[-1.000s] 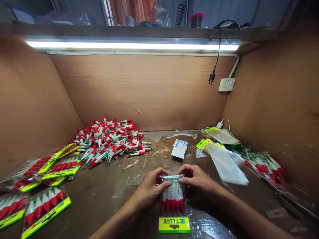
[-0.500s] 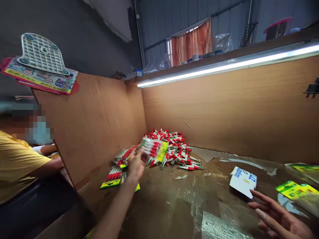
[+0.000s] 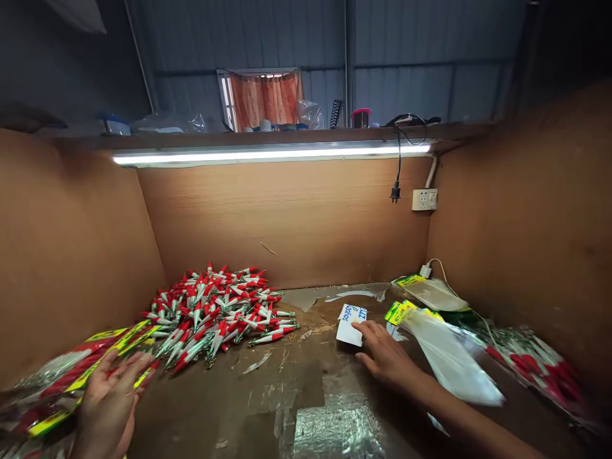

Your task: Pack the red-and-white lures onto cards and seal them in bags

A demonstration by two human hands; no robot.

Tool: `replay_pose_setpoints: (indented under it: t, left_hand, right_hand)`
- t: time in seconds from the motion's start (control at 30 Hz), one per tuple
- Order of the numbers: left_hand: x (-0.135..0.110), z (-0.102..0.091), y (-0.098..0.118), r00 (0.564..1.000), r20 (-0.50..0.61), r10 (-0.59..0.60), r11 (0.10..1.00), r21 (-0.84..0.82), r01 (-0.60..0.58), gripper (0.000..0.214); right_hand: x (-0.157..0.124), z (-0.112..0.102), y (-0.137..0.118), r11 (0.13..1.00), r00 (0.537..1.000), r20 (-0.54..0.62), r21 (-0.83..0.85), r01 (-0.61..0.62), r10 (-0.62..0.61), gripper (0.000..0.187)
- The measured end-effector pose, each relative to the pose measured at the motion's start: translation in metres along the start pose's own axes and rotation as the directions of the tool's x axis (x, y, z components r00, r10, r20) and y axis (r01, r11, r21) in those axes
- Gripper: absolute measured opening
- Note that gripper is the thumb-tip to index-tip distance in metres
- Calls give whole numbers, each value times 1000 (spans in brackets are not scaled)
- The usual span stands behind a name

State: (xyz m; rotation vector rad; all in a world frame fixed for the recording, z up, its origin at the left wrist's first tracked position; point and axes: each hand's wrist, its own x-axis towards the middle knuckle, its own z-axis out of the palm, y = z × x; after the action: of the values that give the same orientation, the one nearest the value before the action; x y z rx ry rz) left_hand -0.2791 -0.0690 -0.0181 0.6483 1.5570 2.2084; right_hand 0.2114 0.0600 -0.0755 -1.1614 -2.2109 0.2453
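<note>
A large pile of red-and-white fishing lures [image 3: 215, 312] with small green-tinted metal ends lies at the back left of the table. In front of it, to the left, are packed lures in clear bags with yellow header cards [image 3: 48, 424]. My left hand [image 3: 109, 395] is over the edge of these packs, its fingers stretched and apart, slightly blurred. Over a white card [image 3: 349, 331] with blue handwriting is my right hand [image 3: 382, 350], fingers spread, fingertips at the card's right edge; I cannot tell whether they touch it. Right of that hand lie clear bags with yellow-green headers [image 3: 449, 350].
Wooden panels [image 3: 287, 223] enclose the table on three sides, under a tube light [image 3: 277, 154]. A black plug [image 3: 395, 191] hangs near a wall socket [image 3: 424, 199]. More bagged red-and-white lures [image 3: 540, 363] lie at the right. Silvery tape [image 3: 335, 430] covers part of the tabletop.
The view has swung right. My left hand has let go of the lure pack it carried and is now by the packs at left. My right hand has moved to the white card.
</note>
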Motion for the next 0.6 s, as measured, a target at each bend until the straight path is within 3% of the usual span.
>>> replay_pose_setpoints:
  t: [0.03, 0.1, 0.2, 0.27, 0.33, 0.37, 0.4, 0.47, 0.53, 0.6]
  left_hand:
    - [2, 1, -1, 997, -16, 74, 997, 37, -73, 68]
    - [1, 7, -3, 993, 37, 112, 988, 103, -116, 76]
    - [-20, 33, -10, 973, 178, 148, 957, 224, -186, 87]
    - [-48, 57, -14, 929, 318, 188, 917, 282, -282, 89]
    - [-82, 79, -15, 838, 490, 240, 838, 332, -434, 85]
    - [-98, 89, -14, 769, 572, 286, 771, 339, -539, 83]
    - [-113, 96, -12, 691, 648, 320, 693, 338, -637, 84]
    - [-135, 106, -10, 530, 765, 367, 558, 275, -783, 83]
    - [-146, 108, -11, 423, 833, 357, 486, 221, -845, 85]
    - [-150, 106, -18, 389, 879, 276, 477, 226, -849, 89]
  right_hand:
    - [3, 3, 0, 995, 1000, 3, -96, 29, -29, 65]
    - [13, 9, -1, 966, 998, 5, -252, 59, -60, 67]
    - [37, 6, -3, 941, 998, 18, -331, 70, -68, 32]
    - [54, -3, -10, 973, 998, -34, -227, 50, -59, 18]
    - [66, -10, -21, 1000, 991, -130, 25, 16, -12, 21]
    - [69, -11, -28, 981, 989, -141, 192, -11, 39, 23]
    - [70, -9, -34, 931, 991, -94, 361, -56, 96, 25]
    - [64, 2, -43, 773, 977, 156, 599, -209, 143, 33]
    - [55, 19, -44, 703, 913, 397, 624, -340, 89, 38]
    - [51, 35, -41, 790, 919, 389, 540, -290, 72, 38]
